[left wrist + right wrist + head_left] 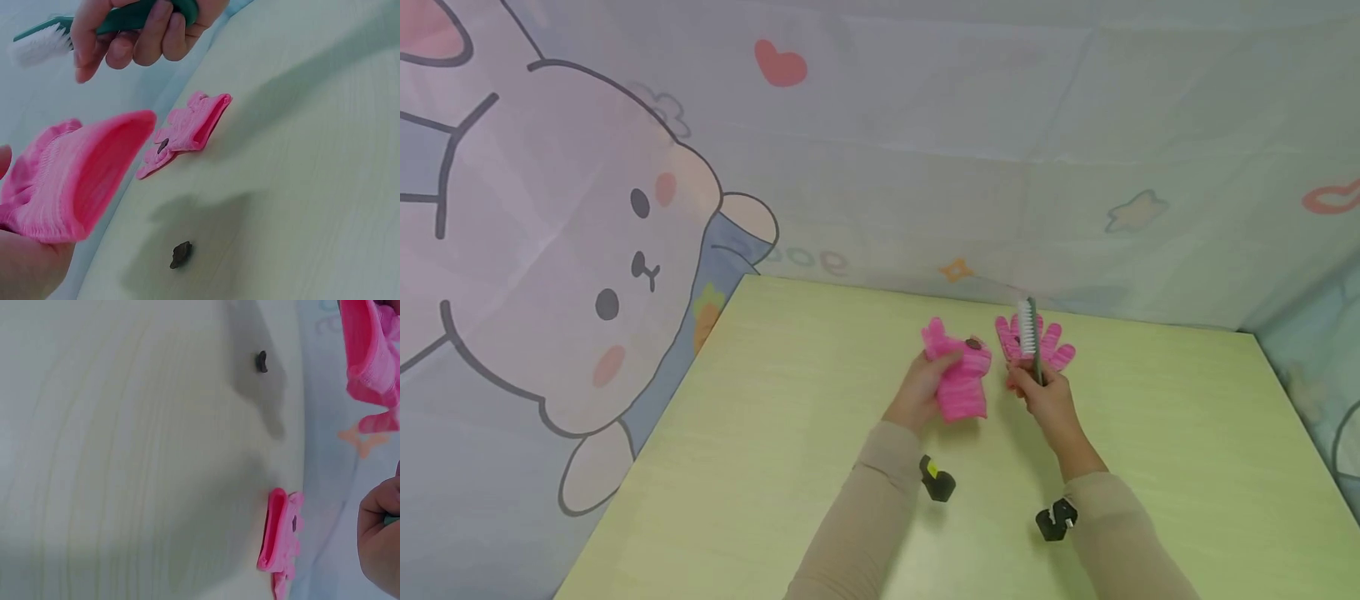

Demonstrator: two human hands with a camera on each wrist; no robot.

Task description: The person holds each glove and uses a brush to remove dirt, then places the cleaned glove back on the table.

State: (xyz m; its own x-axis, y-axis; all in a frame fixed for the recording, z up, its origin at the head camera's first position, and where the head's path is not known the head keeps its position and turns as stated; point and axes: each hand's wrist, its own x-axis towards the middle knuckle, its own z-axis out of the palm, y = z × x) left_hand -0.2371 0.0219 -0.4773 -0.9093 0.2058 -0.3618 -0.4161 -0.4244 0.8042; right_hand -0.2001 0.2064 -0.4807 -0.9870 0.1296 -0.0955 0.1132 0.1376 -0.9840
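Above the table (pixel 1195 408) — left hand (pixel 919 390): pinch on pink glove (pixel 962 393); right hand (pixel 1051 403): grip on green brush (pixel 1032 333).

Pale cloth (pixel 925 125) printed with a large cartoon animal (pixel 565 242) hangs behind the yellow-green table (pixel 760 400).
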